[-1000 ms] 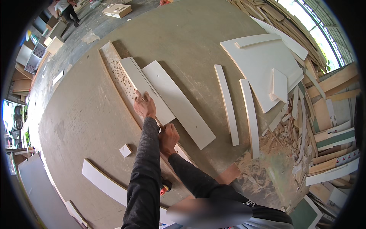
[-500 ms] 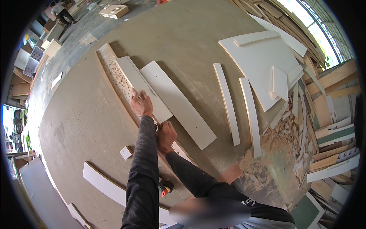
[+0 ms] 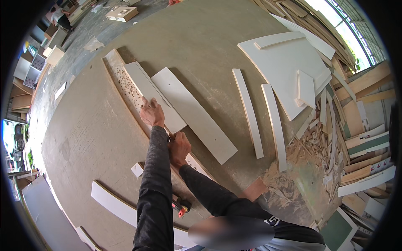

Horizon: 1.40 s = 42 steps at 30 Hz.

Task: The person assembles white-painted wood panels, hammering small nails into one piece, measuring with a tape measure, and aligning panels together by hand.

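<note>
My left hand is stretched forward and grips the left edge of a narrow white board, where it meets a long pale strip full of small holes. My right hand is closed in a fist closer to me, on the near part of that same perforated strip. A wider white board lies beside the narrow one, to its right. All three lie diagonally on a big brown worktable. Both sleeves are dark.
A red-handled tool and a small white block lie near my arms. A curved white strip is at the lower left. Two white slats, a large white panel and scrap wood are to the right. Another person is far off.
Both hands stay on the boards in nearly the same places; only the view has shifted slightly.
</note>
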Each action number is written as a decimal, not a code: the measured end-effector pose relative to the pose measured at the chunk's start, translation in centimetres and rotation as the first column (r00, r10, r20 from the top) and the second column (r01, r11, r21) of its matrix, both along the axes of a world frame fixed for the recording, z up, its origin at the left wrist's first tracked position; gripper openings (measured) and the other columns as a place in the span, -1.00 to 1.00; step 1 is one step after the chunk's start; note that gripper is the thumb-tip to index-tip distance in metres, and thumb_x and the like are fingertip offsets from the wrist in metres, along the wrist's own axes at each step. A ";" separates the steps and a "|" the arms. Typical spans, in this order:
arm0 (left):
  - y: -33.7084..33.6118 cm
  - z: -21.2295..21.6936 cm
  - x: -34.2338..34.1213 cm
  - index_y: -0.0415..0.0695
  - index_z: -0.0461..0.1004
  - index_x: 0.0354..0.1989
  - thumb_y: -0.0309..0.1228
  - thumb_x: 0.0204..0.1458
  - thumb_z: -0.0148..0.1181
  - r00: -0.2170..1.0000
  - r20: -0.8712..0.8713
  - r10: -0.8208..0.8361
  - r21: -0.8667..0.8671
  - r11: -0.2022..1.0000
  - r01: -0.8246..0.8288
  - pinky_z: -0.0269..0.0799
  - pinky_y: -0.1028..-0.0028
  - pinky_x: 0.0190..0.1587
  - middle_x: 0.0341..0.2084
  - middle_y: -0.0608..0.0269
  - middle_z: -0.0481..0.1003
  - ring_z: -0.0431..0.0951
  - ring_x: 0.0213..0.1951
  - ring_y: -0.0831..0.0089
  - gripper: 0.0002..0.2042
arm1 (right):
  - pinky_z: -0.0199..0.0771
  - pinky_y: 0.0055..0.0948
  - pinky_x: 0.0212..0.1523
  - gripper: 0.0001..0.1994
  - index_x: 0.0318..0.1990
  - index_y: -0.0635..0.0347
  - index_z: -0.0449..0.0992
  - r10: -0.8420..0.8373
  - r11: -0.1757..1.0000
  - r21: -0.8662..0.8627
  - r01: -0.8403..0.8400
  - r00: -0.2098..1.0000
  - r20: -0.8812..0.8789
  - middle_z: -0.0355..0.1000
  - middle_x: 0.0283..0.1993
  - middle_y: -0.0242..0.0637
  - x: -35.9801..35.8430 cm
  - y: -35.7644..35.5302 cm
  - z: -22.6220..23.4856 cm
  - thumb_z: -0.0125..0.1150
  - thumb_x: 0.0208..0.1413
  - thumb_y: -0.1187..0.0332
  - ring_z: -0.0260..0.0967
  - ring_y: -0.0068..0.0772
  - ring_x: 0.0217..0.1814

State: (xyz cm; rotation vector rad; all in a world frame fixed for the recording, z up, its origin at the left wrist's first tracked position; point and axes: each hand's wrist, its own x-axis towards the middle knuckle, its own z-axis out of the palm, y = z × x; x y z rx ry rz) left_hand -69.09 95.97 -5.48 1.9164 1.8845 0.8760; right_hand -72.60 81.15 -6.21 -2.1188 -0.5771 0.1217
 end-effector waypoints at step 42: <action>2.7 -0.1 0.2 -0.22 0.50 0.11 -0.24 0.03 0.22 0.999 0.031 -0.008 0.030 1.000 0.007 0.48 0.16 -0.22 -0.49 -0.11 0.58 0.61 -0.37 0.05 -0.52 | 0.35 -0.13 -0.35 -0.79 -0.45 0.25 0.40 -0.002 1.000 0.003 0.002 1.000 -0.028 0.38 -0.40 -0.12 0.1 2.9 0.6 0.31 0.04 0.36 0.41 -0.02 -0.35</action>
